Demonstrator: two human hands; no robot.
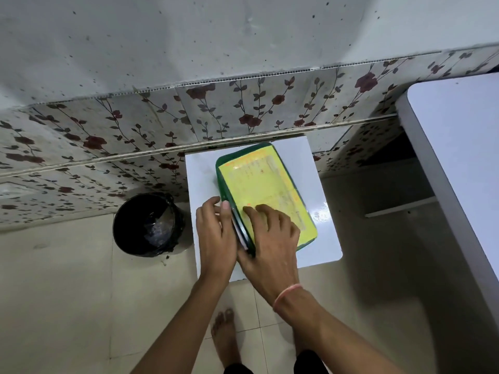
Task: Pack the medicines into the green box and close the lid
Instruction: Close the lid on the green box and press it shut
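Observation:
The green box (222,168) lies on a small white table (201,171), its yellow printed lid (264,182) down over it. My right hand (270,238) rests palm down on the lid's near left corner, fingers spread. My left hand (216,233) grips the box's left rim, thumb against the edge. A thin dark and white edge shows between the two hands at the rim; what it is cannot be told. No medicines are visible.
A black bin (147,224) lined with a bag stands on the tiled floor left of the table. A floral tiled wall runs behind. A larger white table (459,157) is at the right. My bare foot (225,336) is below.

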